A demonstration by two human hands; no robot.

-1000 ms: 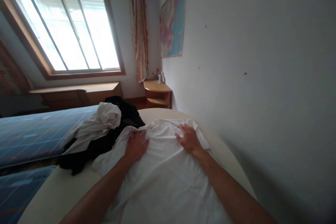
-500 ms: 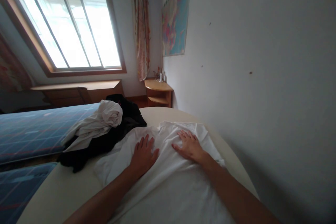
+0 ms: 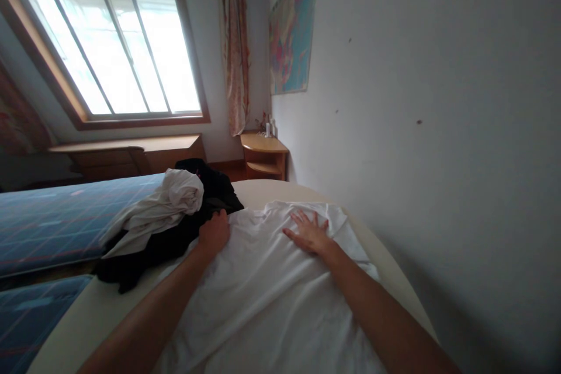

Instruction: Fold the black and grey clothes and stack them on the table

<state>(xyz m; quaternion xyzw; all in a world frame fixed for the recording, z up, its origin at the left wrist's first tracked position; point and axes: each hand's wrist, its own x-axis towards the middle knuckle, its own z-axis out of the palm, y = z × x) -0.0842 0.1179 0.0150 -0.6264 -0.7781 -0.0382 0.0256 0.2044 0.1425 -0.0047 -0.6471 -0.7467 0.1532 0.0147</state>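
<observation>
A white T-shirt (image 3: 258,292) lies spread with soft creases on the round cream tabletop (image 3: 70,327). At its upper left edge, my left hand (image 3: 214,231) is closed, the fingers curled over the fabric beside the dark clothes. My right hand (image 3: 309,234) rests flat on the upper right of the shirt, fingers spread. A heap of black clothing (image 3: 175,245) lies just left of the shirt, and a bunched pale grey garment (image 3: 182,190) sits on top of it.
Blue plaid mattresses (image 3: 65,216) stand along the left, against the table. A bare wall (image 3: 438,187) runs close on the right. Farther back are a wooden corner shelf (image 3: 265,143), a low wooden desk (image 3: 131,149) and a bright window (image 3: 118,41).
My left hand has moved left from the middle of the shirt to its edge, and its spread fingers have closed. The fabric there is pulled flatter. My right hand has shifted slightly left.
</observation>
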